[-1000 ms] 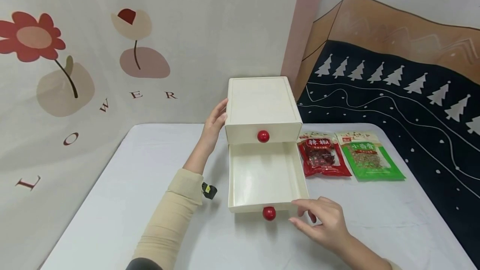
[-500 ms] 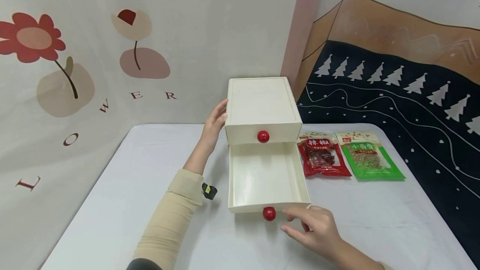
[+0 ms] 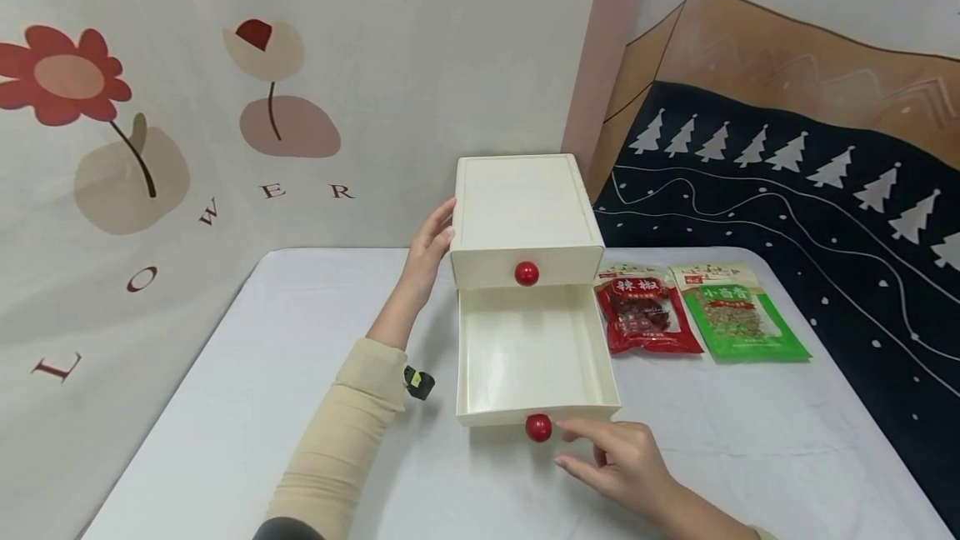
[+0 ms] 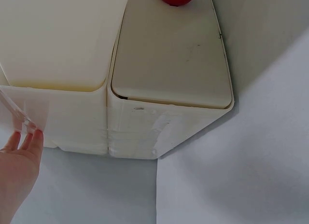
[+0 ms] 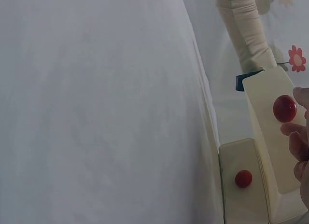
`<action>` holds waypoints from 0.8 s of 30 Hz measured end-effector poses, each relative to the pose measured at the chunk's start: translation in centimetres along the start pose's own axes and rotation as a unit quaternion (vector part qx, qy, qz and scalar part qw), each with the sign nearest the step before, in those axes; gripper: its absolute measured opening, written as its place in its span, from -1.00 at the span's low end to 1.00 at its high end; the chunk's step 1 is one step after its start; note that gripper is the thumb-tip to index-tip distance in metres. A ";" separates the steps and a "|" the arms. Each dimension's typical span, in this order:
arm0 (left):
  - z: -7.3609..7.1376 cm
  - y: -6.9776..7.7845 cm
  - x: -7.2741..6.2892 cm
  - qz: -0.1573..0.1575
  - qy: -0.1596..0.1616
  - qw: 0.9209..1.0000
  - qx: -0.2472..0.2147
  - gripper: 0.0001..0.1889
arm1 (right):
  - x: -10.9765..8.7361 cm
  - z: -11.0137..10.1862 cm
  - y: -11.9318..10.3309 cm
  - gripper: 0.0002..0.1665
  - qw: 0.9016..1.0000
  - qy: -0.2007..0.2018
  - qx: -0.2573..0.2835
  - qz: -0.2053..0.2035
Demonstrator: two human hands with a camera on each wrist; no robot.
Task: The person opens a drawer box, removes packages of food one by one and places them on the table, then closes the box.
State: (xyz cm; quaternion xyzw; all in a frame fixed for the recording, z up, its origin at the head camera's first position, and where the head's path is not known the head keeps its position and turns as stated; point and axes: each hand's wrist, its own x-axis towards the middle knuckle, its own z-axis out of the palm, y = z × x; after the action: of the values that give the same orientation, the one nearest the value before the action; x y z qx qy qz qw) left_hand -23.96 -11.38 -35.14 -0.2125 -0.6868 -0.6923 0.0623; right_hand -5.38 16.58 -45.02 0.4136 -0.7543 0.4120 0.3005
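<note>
A white drawer unit stands at the back of the table, with one drawer pulled out towards me beneath a closed one. Round red knobs sit on the fronts; the pulled-out drawer's knob is nearest me. My left hand rests on the unit's left side; in the left wrist view its fingertips touch the white side wall. My right hand is just right of the pulled-out drawer's knob, thumb and index finger apart. The right wrist view shows its fingers beside that knob, holding nothing.
Right of the unit lie a red packet of dried chillies and a green seasoning packet. A white cloth covers the table. Printed hangings rise behind it. A small black device sits by my left cuff.
My right hand has moved left and slightly towards me, from the drawer's front right rim to beside its red knob. The left hand, the drawer and the packets have stayed put.
</note>
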 end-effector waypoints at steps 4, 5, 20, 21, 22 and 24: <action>0.0 0.1 0.0 0.003 0.000 1.000 -0.002 -0.41 | -0.1 0.1 -0.1 -0.60 0.999 -0.024 0.011 0.032; 0.0 0.0 0.0 0.004 0.000 1.000 -0.002 -0.41 | -0.1 0.1 -0.2 -0.60 0.999 -0.030 0.013 0.039; 0.0 0.1 -0.1 0.001 0.000 1.000 0.003 -0.41 | 0.1 0.6 0.0 -0.64 0.997 -0.049 0.034 0.048; 0.0 0.1 -0.1 0.000 -0.001 1.000 0.002 -0.41 | 0.1 0.6 0.1 -0.63 0.997 -0.049 0.035 0.048; 0.0 0.1 -0.1 0.000 -0.001 1.000 0.002 -0.41 | 0.1 0.7 0.1 -0.62 0.997 -0.050 0.037 0.051; 0.0 0.1 -0.1 0.001 -0.001 1.000 0.001 -0.41 | 0.1 0.7 0.1 -0.58 0.996 -0.050 0.043 0.058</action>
State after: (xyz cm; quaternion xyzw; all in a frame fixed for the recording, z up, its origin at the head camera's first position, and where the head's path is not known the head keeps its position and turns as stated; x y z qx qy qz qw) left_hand -23.85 -11.35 -35.08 -0.2137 -0.6876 -0.6911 0.0626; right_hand -5.56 15.92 -45.35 0.4021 -0.7726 0.4396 0.2195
